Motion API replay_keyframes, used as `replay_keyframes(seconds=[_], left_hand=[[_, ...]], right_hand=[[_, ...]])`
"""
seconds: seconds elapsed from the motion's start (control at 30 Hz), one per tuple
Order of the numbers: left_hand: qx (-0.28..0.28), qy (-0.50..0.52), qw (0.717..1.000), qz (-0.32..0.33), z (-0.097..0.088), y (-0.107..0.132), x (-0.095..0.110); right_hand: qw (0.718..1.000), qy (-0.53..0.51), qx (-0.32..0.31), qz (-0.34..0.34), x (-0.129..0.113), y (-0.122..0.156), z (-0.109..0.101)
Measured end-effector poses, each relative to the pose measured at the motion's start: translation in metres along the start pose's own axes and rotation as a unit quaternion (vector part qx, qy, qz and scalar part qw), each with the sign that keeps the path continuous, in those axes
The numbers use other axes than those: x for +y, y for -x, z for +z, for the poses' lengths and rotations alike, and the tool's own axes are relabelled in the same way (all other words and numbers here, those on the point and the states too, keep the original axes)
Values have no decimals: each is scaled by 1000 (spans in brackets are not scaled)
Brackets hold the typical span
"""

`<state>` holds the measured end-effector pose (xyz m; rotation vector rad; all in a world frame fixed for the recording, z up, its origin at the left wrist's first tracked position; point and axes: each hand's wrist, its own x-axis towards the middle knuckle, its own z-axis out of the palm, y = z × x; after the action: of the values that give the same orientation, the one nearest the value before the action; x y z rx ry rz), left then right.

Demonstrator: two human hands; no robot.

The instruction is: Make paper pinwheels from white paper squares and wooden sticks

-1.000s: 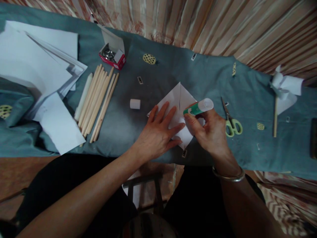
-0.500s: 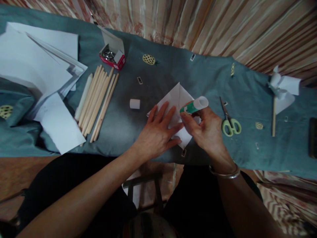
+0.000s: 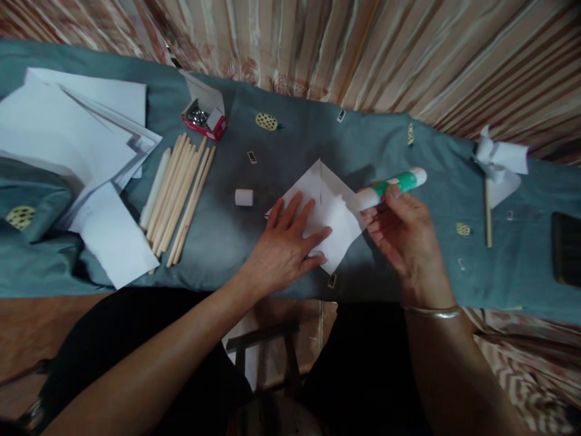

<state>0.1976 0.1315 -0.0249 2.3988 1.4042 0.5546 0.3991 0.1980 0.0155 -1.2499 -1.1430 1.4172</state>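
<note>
A square of white paper (image 3: 338,227) with a cut or crease running in from its far corner lies on the cloth in front of me. My left hand (image 3: 290,242) rests flat on its left part, fingers spread. In my right hand (image 3: 403,233) is a green and white glue stick (image 3: 394,186), gripped between thumb and fingers just above the paper's right corner, its white end towards the paper. To the left of the paper lies a white glue stick cap (image 3: 244,197). The scissors cannot be seen now behind my right hand.
Several wooden sticks (image 3: 175,200) and a white candle-like stick (image 3: 155,188) lie at left, beside stacked white papers (image 3: 68,121). Behind them stands an open red box of metal pieces (image 3: 204,118). A paper pinwheel (image 3: 499,160) lies at right, near a dark object (image 3: 566,248).
My right hand has moved right, off the middle of the paper, and turned the glue stick from steeply tilted to nearly level. My left hand stays on the paper. The view has shifted slightly.
</note>
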Motion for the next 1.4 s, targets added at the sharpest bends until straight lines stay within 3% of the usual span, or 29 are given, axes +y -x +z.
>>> replay_keyframes(seconds=[0.1, 0.23, 0.37, 0.47, 0.6, 0.77, 1.1, 1.4], left_hand=[[14, 9, 1000, 10, -2, 1, 0], [76, 9, 997, 29, -19, 3, -9], [138, -9, 990, -28, -44, 11, -34], [124, -17, 988, -86, -58, 21, -54], [107, -4, 986, -128, -62, 29, -67], [133, 26, 981, -136, -59, 23, -64], [170, 269, 932, -175, -52, 10, -40], [169, 258, 939, -154, -50, 7, -37]], right_hand=[[995, -94, -4, 21, -4, -4, -5], [981, -187, -19, 42, -3, -5, 3], [972, -217, -37, 82, 0, -4, 10], [971, -220, -33, 89, 1, -3, 15], [972, -196, -50, 116, 3, 0, 24], [974, -171, -64, 136, 5, 2, 35], [974, -168, -85, 125, 8, 5, 50], [979, -152, -77, 112, 10, 8, 50]])
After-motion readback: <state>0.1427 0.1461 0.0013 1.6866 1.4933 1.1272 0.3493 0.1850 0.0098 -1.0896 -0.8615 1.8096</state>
